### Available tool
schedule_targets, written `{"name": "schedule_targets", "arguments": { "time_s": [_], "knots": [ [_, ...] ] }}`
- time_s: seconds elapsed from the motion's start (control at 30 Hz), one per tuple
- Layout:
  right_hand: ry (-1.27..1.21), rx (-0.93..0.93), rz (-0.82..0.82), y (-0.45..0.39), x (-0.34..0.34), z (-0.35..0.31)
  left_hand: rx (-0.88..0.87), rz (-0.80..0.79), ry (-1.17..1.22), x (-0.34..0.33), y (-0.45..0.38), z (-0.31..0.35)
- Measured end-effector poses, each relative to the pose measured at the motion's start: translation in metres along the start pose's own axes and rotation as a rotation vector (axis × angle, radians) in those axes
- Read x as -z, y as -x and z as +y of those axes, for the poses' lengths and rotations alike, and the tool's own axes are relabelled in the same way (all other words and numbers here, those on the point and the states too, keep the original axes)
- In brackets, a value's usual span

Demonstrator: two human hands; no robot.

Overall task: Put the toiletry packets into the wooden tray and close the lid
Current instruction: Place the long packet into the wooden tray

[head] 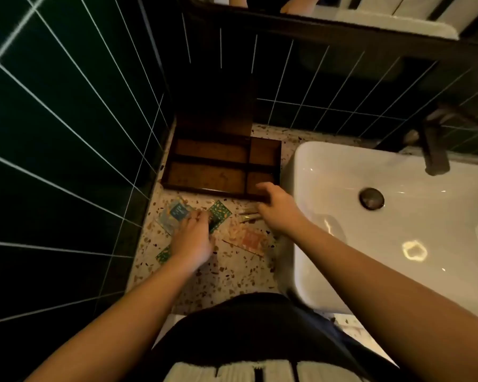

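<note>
A dark wooden tray point(209, 158) with several empty compartments sits in the counter's back left corner. Its lid point(218, 106) stands upright against the tiled wall. Toiletry packets lie on the speckled counter in front of it: a pale blue one point(170, 215), a green patterned one point(220, 213), an orange one point(249, 239), and a green corner point(163, 255) showing beside my wrist. Small brownish sticks point(249, 215) lie between the hands. My left hand point(192, 238) rests on the packets, fingers curled at the blue and green ones. My right hand point(276, 206) touches the tray's front right corner.
A white basin point(398, 216) with a dark drain point(371, 198) fills the right side, with a dark tap point(435, 144) above it. Dark green tiled walls close in the left and back. A mirror edge point(315, 23) runs overhead.
</note>
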State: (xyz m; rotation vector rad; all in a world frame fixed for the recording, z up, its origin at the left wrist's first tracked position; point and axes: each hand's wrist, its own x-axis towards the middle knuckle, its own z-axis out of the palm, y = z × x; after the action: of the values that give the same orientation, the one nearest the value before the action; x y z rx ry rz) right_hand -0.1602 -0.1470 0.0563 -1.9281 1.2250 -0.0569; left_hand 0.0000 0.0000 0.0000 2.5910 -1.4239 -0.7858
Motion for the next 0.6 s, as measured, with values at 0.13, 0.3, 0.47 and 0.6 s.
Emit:
{"name": "schedule_targets", "arguments": {
  "time_s": [0.13, 0.3, 0.47, 0.6],
  "knots": [
    [0.241, -0.054, -0.144, -0.026, -0.008, -0.001, 0.032, -0.019, -0.056, -0.003, -0.003, -0.002],
    [0.425, -0.161, -0.258, -0.042, -0.02, 0.0, 0.112, -0.036, -0.051, -0.004, -0.006, -0.003],
    [0.542, -0.156, -0.284, -0.039, -0.025, 0.002, 0.192, -0.049, -0.081, -0.001, -0.015, -0.004],
    [0.522, -0.137, -0.271, -0.037, -0.024, 0.003, 0.228, -0.07, -0.09, 0.0, -0.02, -0.003]
  ]
}}
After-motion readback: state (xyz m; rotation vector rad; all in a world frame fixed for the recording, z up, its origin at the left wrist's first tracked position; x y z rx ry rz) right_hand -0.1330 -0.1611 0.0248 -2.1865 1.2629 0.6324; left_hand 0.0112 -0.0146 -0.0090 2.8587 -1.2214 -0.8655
